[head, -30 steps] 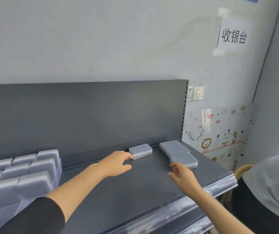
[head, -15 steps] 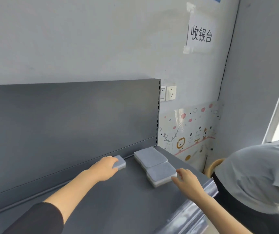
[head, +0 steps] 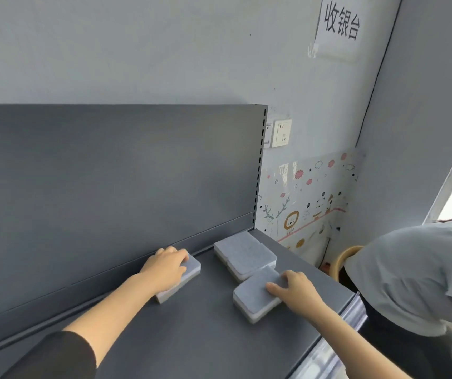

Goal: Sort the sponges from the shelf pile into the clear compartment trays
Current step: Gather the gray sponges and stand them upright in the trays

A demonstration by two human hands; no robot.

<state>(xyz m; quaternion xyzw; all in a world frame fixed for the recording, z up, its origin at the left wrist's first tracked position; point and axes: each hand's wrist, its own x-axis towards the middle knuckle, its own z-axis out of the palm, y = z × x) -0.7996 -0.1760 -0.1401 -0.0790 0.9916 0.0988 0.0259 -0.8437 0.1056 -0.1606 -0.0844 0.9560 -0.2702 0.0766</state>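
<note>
Wall socket [head: 281, 132]; paper sign [head: 338, 26]; cartoon panel [head: 307, 198].

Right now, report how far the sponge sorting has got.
Done: cannot say, since the trays are out of view. In hand: the left hand grips a lone sponge by the back panel. The right hand lies on the front stack, grip unclear. Left: both of those plus the back stack in the shelf corner, none lifted yet.

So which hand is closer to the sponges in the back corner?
The right hand. It holds the front sponge right beside the corner sponges; the left hand grips a lone sponge further left, across bare shelf.
</note>
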